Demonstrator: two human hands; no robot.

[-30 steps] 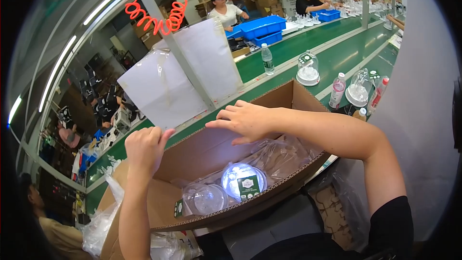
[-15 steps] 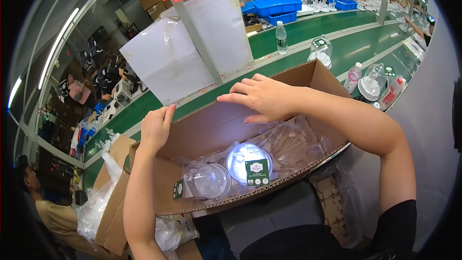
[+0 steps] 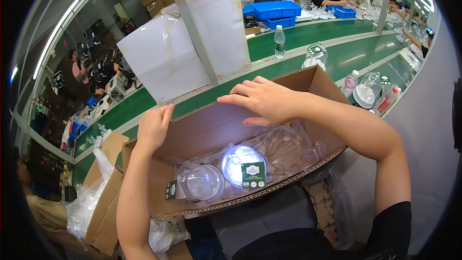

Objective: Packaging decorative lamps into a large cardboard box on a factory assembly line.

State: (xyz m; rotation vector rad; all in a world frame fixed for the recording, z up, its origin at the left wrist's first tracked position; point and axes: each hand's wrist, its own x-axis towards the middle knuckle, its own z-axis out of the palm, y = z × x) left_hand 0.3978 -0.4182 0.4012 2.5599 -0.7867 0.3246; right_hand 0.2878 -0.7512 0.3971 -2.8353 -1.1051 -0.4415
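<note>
A long open cardboard box (image 3: 202,130) sits in front of me. Inside it, a clear dome (image 3: 201,182) with a green tag lies toward the left end. Beside that is a second dome (image 3: 239,163), lit up bright white, its green tag turned upward. Clear plastic film (image 3: 288,149) lies around them and over the cardboard at the right end. My left hand (image 3: 155,126) is closed at the box's far rim near its left end, thumb upward. My right hand (image 3: 264,98) hovers by the far rim's middle, fingers stretched and apart, thumb inside the box, holding nothing.
Beyond the box runs a green conveyor (image 3: 293,48) carrying a water bottle (image 3: 279,42) and a domed piece (image 3: 315,57). More bottles and a dome (image 3: 367,90) stand at right. A white board (image 3: 163,53) and a metal post rise behind. Another carton (image 3: 103,202) with plastic bags stands left.
The view has shifted slightly, so the box and domes appear a little lower and further left. Both hands keep nearly the same pose at the far rim.
</note>
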